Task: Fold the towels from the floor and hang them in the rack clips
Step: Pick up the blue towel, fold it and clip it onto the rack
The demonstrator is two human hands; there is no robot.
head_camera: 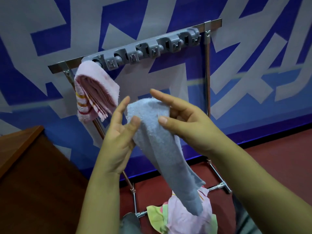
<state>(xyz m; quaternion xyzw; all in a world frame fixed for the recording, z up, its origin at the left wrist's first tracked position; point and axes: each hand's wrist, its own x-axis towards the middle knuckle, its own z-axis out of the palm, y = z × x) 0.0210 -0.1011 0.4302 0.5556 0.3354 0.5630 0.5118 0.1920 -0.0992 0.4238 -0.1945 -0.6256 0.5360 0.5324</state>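
Rear wall (42,31) carries a bold blue and grey geometric pattern, with a black skirting strip (270,137) along its base. Floor (278,157) is dark red. A brown wooden cabinet (33,174) stands at left, against the wall. Lighting is dim and even.

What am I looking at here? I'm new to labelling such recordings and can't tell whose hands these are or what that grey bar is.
There is one picture, taken by a camera worn on a person's head, looking down at their own bare hands. The left hand and the right hand both hold a blue towel that hangs down between them. Behind them stands a metal rack with a grey clip bar. A folded pink towel already hangs at its left end. More towels lie on the red floor below.
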